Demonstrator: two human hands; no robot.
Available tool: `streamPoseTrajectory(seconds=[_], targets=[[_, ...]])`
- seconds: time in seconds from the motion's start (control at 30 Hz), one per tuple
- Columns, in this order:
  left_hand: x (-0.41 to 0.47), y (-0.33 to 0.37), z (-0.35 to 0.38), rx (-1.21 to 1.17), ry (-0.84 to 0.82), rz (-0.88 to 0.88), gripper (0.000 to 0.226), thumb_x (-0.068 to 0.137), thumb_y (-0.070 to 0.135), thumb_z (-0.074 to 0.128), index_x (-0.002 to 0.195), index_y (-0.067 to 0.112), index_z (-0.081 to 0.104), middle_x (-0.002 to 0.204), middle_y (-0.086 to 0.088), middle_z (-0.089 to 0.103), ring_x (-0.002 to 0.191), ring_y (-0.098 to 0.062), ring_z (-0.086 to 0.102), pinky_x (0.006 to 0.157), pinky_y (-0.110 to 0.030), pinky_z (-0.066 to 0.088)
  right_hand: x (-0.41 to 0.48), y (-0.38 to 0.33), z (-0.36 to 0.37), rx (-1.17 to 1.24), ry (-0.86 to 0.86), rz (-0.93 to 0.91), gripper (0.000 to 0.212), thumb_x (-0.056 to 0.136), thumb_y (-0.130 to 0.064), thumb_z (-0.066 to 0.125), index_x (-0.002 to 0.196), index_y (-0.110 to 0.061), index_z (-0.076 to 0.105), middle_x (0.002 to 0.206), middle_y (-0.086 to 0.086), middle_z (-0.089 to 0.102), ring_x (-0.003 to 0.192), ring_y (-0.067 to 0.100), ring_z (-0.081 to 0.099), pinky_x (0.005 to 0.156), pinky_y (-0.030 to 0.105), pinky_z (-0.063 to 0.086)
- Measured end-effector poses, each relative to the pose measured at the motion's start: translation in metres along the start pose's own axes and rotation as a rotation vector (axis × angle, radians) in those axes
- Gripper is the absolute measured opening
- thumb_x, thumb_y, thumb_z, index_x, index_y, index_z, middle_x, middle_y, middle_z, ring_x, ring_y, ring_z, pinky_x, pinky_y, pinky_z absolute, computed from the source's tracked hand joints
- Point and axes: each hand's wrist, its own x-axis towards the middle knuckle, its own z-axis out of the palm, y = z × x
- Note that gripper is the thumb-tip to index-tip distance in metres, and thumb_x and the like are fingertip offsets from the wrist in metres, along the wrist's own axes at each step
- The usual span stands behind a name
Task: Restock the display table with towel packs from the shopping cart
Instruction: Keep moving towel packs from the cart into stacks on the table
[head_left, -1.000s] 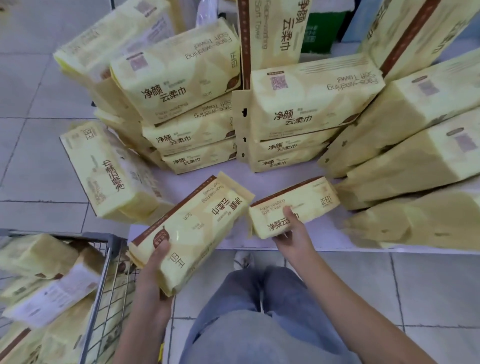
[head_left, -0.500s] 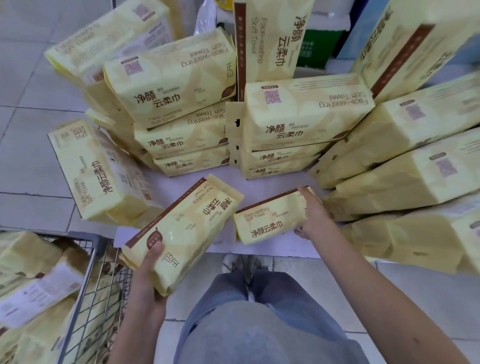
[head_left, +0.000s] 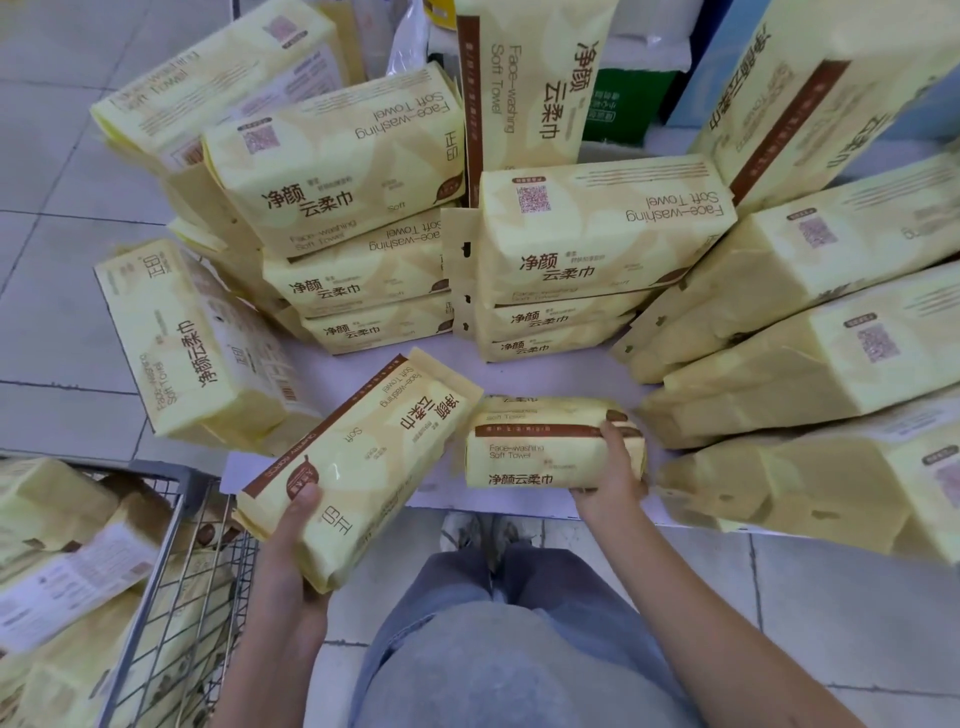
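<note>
Pale grey floor tiles (head_left: 831, 597) are showing around the person's jeans (head_left: 519, 623), at the bottom of the view. Just to the left, a wire shopping cart (head_left: 161, 467) is holding more yellow towel packs (head_left: 67, 566).

The left hand (head_left: 291, 545) is gripping a long towel pack (head_left: 363, 457) by its near end, with the thumb lying on top. That pack is tilting diagonally, its far end reaching over the white counter (head_left: 545, 376).

The right hand (head_left: 613, 467) is curling round the right end of a smaller towel pack (head_left: 540, 447) at the counter's near edge. Whether it is resting on the surface cannot be told. The two held packs are nearly touching.

Farther back, a left stack (head_left: 353, 156) and a middle stack (head_left: 597, 228) are sitting flat. Leaning packs (head_left: 779, 291) are crowding the right side. One pack (head_left: 192, 343) is overhanging the counter's left edge, and an upright pack (head_left: 524, 78) is standing behind the stacks.
</note>
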Motion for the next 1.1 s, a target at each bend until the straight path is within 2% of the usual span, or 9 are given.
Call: streamPoseTrajectory(seconds=[0.17, 0.27, 0.33, 0.47, 0.63, 0.77, 0.87, 1.0, 1.1], targets=[[0.001, 0.001, 0.004, 0.027, 0.01, 0.004, 0.039, 0.085, 0.029, 0.061, 0.124, 0.028, 0.059, 0.121, 0.001, 0.068, 0.116, -0.023, 0.061, 0.091, -0.042, 0.051, 0.016, 0.003, -0.044, -0.183, -0.207, 0.104, 0.066, 0.081, -0.02, 0.072, 0.138, -0.013, 0.039, 0.13, 0.015, 0.055, 0.11, 0.031, 0.058, 0.076, 0.041, 0.053], [0.001, 0.002, 0.007, 0.059, 0.023, 0.015, 0.04, 0.086, 0.029, 0.06, 0.125, 0.029, 0.057, 0.119, 0.003, 0.069, 0.112, -0.02, 0.063, 0.077, -0.032, 0.058, 0.016, -0.005, -0.055, -0.414, -0.247, 0.08, 0.061, 0.081, -0.019, 0.072, 0.134, -0.008, 0.044, 0.117, 0.013, 0.057, 0.09, 0.027, 0.06, 0.08, 0.037, 0.051], [0.001, 0.001, 0.007, 0.062, 0.044, 0.021, 0.037, 0.087, 0.028, 0.06, 0.123, 0.03, 0.058, 0.116, 0.004, 0.07, 0.109, -0.018, 0.064, 0.07, -0.029, 0.059, 0.02, -0.005, -0.065, -0.615, -0.224, 0.009, 0.068, 0.079, -0.021, 0.075, 0.136, -0.007, 0.04, 0.117, 0.012, 0.057, 0.098, 0.026, 0.058, 0.087, 0.037, 0.047], [0.001, 0.001, 0.01, 0.058, 0.063, 0.015, 0.028, 0.089, 0.026, 0.059, 0.117, 0.031, 0.061, 0.113, 0.005, 0.071, 0.105, -0.017, 0.066, 0.068, -0.03, 0.06, 0.019, -0.003, -0.063, -1.007, -0.128, -0.438, 0.105, 0.068, -0.034, 0.083, 0.148, -0.016, 0.019, 0.15, 0.011, 0.031, 0.138, 0.025, 0.03, 0.11, 0.039, 0.029], [-0.002, 0.0, 0.012, 0.071, 0.066, 0.022, 0.029, 0.088, 0.026, 0.06, 0.116, 0.03, 0.061, 0.115, 0.003, 0.071, 0.108, -0.019, 0.065, 0.073, -0.032, 0.059, 0.019, -0.019, -0.02, -1.761, -0.263, -1.012, 0.109, 0.065, -0.06, 0.075, 0.15, -0.017, 0.021, 0.156, 0.004, 0.024, 0.146, 0.025, 0.01, 0.116, 0.042, 0.007], [-0.003, 0.0, 0.013, 0.053, 0.069, 0.011, 0.029, 0.087, 0.026, 0.06, 0.116, 0.029, 0.061, 0.115, 0.001, 0.071, 0.108, -0.021, 0.065, 0.072, -0.032, 0.059, 0.024, -0.038, 0.037, -2.246, -0.615, -0.725, 0.109, 0.064, -0.064, 0.074, 0.15, -0.025, 0.019, 0.152, 0.003, 0.033, 0.139, 0.025, 0.032, 0.113, 0.047, 0.02], [-0.004, -0.001, 0.016, 0.045, 0.069, -0.001, 0.032, 0.086, 0.024, 0.06, 0.117, 0.026, 0.061, 0.117, -0.001, 0.069, 0.11, -0.022, 0.064, 0.081, -0.037, 0.058, 0.03, -0.041, 0.067, -2.499, -0.691, -0.547, 0.115, 0.06, -0.063, 0.077, 0.15, -0.025, 0.017, 0.154, 0.001, 0.031, 0.139, 0.026, 0.032, 0.115, 0.048, 0.016], [-0.007, -0.002, 0.016, 0.032, 0.082, 0.015, 0.036, 0.08, 0.025, 0.064, 0.115, 0.025, 0.063, 0.115, -0.002, 0.071, 0.105, -0.02, 0.067, 0.078, -0.035, 0.059, 0.038, -0.035, 0.076, -2.465, -0.854, -0.306, 0.091, 0.057, -0.046, 0.086, 0.135, -0.022, 0.046, 0.135, -0.001, 0.055, 0.111, 0.018, 0.059, 0.094, 0.031, 0.047], [-0.008, -0.003, 0.016, 0.029, 0.089, 0.026, 0.037, 0.079, 0.026, 0.064, 0.116, 0.025, 0.062, 0.115, -0.001, 0.07, 0.106, -0.02, 0.067, 0.086, -0.041, 0.056, 0.043, -0.031, 0.068, -2.382, -0.929, -0.284, 0.067, 0.054, -0.043, 0.089, 0.11, -0.024, 0.059, 0.114, -0.004, 0.067, 0.093, 0.014, 0.065, 0.083, 0.028, 0.052]])
